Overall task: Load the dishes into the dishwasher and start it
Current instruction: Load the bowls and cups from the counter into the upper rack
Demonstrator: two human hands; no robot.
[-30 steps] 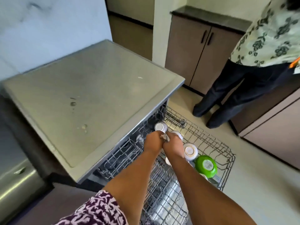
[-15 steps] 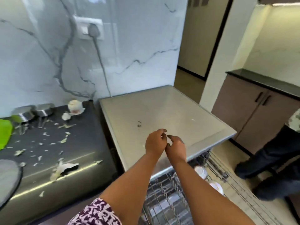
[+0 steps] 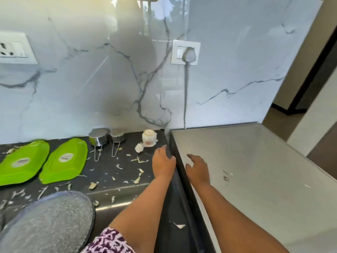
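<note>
Dark tabletop (image 3: 116,179), littered with pale peel scraps (image 3: 138,178). Two green plates (image 3: 63,159) lie face down, side by side at left. Two steel cups with wire handles (image 3: 99,139) stand upside down near the wall. A white cup (image 3: 149,137) sits at the right end, a white scrap just beside it. Adjoining on the right: grey steel dishwasher top (image 3: 264,170), a few small specks on it.

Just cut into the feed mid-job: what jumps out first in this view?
Two bright green trays lie face down at the left of the dark counter, which is littered with pale peel scraps. Behind them, against the marble wall, stand two steel cups and an upturned white cup. Both hands are empty: the left hand over the counter's right edge, the right hand over the steel dishwasher top.
</note>
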